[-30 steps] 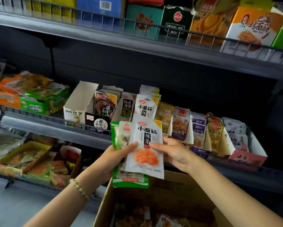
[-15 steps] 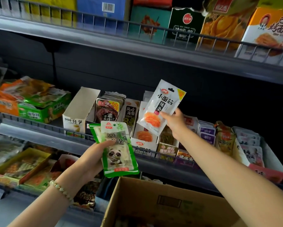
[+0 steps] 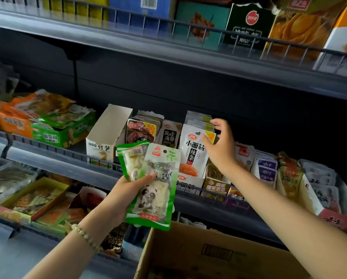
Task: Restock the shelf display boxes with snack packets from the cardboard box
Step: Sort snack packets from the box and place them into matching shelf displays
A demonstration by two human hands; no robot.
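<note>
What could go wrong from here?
1. The white packet stands at the front of its display box, right hand open beside it; it may tip forward over the rail.
2. The left hand pinches two green packets by thumb; one could slip into the cardboard box.

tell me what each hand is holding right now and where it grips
The left hand holds two green bamboo shoot packets, thumb across their middle. The right hand grips nothing; its fingertips rest at the top of the white packet in its display box.
</note>
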